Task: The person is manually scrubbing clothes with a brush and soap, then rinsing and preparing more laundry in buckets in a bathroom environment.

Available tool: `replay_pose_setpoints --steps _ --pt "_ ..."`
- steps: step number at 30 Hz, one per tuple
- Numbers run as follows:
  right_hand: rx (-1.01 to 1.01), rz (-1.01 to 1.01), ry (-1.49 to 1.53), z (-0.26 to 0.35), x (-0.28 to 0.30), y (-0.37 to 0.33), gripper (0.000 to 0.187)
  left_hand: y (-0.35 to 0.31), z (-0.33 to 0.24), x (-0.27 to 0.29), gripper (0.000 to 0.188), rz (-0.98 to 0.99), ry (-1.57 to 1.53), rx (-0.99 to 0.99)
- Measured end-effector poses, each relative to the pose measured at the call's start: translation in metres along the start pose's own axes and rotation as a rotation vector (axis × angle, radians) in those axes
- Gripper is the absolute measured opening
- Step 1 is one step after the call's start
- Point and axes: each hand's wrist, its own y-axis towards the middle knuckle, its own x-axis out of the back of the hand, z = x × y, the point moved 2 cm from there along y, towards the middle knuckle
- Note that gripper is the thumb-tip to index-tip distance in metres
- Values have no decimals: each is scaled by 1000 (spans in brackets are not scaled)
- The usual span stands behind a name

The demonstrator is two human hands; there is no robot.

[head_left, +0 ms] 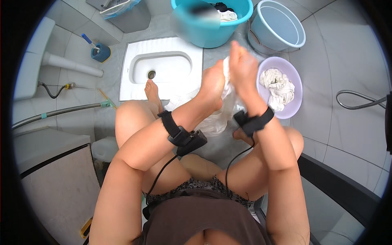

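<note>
Both my hands are raised in front of me over the floor, closed on a white wet-looking cloth (214, 123). My left hand (212, 85) grips it from the left, and my right hand (243, 67) grips it close by, slightly higher and blurred by motion. A bunched part of the cloth shows between the two hands. The rest hangs below and spreads out between my knees; my forearms hide part of it. Right of my right hand, a lavender basin (299, 98) holds another crumpled white cloth (277, 87).
A teal tub (204, 36) with dark and white laundry stands ahead, partly blurred. Beside it is a light blue bucket (261, 30). A white squat toilet (127, 73) lies left of my hands, with a brush holder (101, 54) and grey bin (139, 18) beyond. A hose (69, 111) runs at left.
</note>
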Motion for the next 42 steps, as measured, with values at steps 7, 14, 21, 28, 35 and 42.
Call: replay_pose_setpoints --steps 7,14,21,28,35,42 --pt "56 -60 49 4 -8 -1 34 15 3 16 26 141 -129 -76" --pt "166 -130 304 48 -11 -35 40 4 -18 19 24 469 -307 -92" --pt "202 0 48 48 -11 -40 39 13 -4 40 27 220 -91 -89" --pt "55 -89 148 13 -11 -18 34 1 -12 4 29 -15 24 -40" --pt "-14 -56 98 5 -6 -16 30 3 -2 6 32 -74 139 -40" --pt "-142 4 169 -7 -4 -1 28 2 2 4 33 -22 138 -64"
